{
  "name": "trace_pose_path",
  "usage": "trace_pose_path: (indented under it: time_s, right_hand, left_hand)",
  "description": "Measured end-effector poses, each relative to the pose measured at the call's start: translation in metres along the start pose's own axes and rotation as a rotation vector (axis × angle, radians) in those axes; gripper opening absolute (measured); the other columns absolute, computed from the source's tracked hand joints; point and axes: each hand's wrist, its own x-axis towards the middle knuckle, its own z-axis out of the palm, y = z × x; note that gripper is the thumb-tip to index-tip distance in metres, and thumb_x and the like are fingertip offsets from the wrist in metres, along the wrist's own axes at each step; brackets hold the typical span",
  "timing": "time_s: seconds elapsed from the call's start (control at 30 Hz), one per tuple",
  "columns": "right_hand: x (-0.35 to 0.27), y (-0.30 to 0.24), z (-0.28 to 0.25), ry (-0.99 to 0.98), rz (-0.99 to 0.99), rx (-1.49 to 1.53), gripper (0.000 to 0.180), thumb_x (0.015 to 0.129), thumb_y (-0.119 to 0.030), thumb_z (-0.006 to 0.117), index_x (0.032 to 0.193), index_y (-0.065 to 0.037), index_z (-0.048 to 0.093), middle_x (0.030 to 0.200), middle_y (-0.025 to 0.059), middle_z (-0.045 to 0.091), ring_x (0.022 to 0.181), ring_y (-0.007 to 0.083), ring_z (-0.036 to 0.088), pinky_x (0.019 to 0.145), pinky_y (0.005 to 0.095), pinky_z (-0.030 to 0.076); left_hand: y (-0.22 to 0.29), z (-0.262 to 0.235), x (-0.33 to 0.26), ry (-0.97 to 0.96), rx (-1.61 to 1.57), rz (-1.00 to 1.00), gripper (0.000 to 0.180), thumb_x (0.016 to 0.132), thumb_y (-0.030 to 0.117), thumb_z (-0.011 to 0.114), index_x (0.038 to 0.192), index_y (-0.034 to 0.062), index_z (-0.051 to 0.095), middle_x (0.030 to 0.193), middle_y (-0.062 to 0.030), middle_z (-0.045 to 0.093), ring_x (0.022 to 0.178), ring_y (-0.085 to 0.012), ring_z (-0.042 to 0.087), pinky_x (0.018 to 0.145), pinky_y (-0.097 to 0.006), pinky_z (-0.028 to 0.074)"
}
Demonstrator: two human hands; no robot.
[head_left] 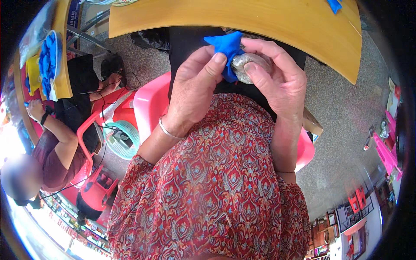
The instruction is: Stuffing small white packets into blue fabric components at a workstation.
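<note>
My left hand (197, 76) pinches a small blue cloth piece (228, 44) with pointed corners, its thumb pressed on the front. My right hand (281, 80) grips a silvery-grey, rounded lump (245, 69) between thumb and fingers; its exact kind cannot be made out. The lump sits against the right side of the blue cloth, and whether part of it is inside the cloth is hidden. Both hands are close together above my lap, just short of the table edge.
A yellow wooden table (242, 19) curves across the front, with a blue scrap (334, 5) on it. At left, a co-worker (60, 143) sits by a plate of blue pieces (49, 60). A turquoise basket (123, 138), cables and a pink chair (151, 102) are near my left.
</note>
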Motion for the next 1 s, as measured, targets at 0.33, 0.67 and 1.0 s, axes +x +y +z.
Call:
trace_pose_path:
  time_s: [0.33, 0.67, 1.0]
  right_hand:
    - [0.000, -0.014, 0.003, -0.077, -0.299, -0.657, 0.020, 0.076, 0.005, 0.067, 0.093, -0.007, 0.067, 0.110, 0.0111, 0.054, 0.086, 0.0202, 0.064, 0.072, 0.0279, 0.053]
    - [-0.003, -0.009, -0.002, -0.053, -0.223, -0.771, 0.016, 0.075, 0.004, 0.071, 0.089, -0.003, 0.068, 0.116, 0.0102, 0.054, 0.095, 0.0201, 0.062, 0.081, 0.0318, 0.052]
    - [0.001, 0.003, -0.017, -0.160, -0.206, -0.765, 0.022, 0.082, 0.002, 0.065, 0.103, -0.002, 0.069, 0.103, 0.0087, 0.054, 0.094, 0.0188, 0.058, 0.082, 0.0296, 0.049]
  left_hand:
    - [0.000, 0.005, 0.004, -0.037, -0.391, -0.064, 0.031, 0.098, 0.028, 0.051, 0.116, 0.0033, 0.057, 0.112, -0.0095, 0.062, 0.100, -0.0184, 0.061, 0.090, -0.040, 0.050]
    - [0.000, 0.005, 0.002, -0.116, -0.464, -0.181, 0.041, 0.098, 0.028, 0.047, 0.127, -0.0007, 0.051, 0.128, -0.0109, 0.056, 0.115, -0.0207, 0.055, 0.101, -0.041, 0.042]
    - [-0.009, 0.009, 0.001, -0.082, -0.120, -0.068, 0.039, 0.101, 0.024, 0.044, 0.132, 0.0016, 0.046, 0.134, -0.0091, 0.051, 0.121, -0.0181, 0.051, 0.103, -0.038, 0.041]
